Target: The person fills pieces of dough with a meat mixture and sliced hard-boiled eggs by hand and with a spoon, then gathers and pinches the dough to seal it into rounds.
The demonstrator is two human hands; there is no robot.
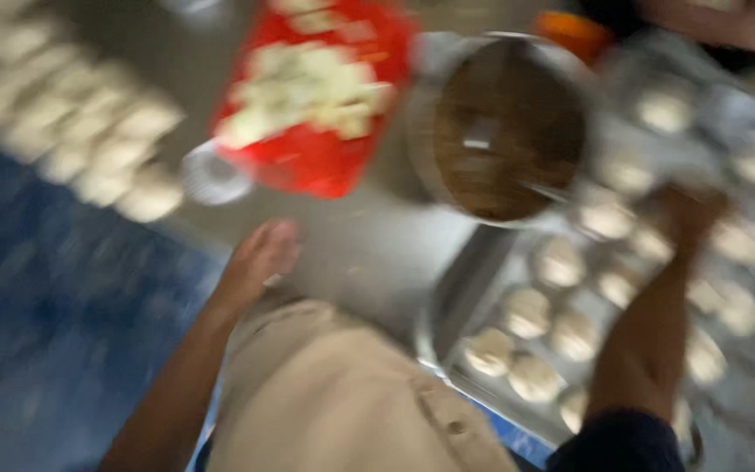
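Observation:
The picture is heavily blurred by motion. My left hand point(255, 260) rests on the pale counter, fingers together and flat, holding nothing I can make out. My right hand point(688, 218) reaches over a metal tray point(469, 293) filled with several round pale dough pieces point(526, 312); whether it grips one is hidden by blur. A round metal pot point(504, 127) with a dark brown filling stands just beyond the tray. A red tray point(312, 162) heaped with pale lumps sits left of the pot.
Rows of pale dough balls point(89, 131) lie at the far left. A small clear round lid or cup point(211, 179) is beside the red tray. Another person's arm point(727, 26) shows at the top right. Blue floor point(54, 332) lies below left.

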